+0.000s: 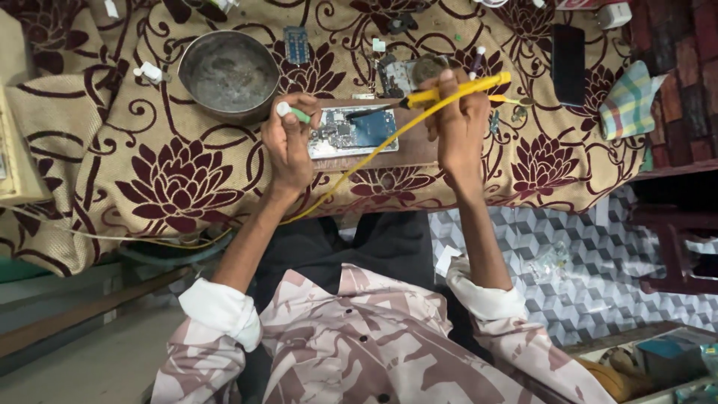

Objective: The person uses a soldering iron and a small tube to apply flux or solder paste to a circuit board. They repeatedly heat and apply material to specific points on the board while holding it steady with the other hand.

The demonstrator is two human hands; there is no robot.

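Soldering iron (441, 93) within right hand's fingers (458, 123)

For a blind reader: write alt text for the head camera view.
A person's right hand holds a yellow soldering iron with its tip over a circuit board, while the left hand holds a small green-and-white tool beside it. A metal bowl sits on the flowered cloth nearby.

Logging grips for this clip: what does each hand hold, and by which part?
Right hand: yellow-handled soldering iron, gripped mid-handle. Left hand: small green-and-white tool, pinched in the fingers near its white end.
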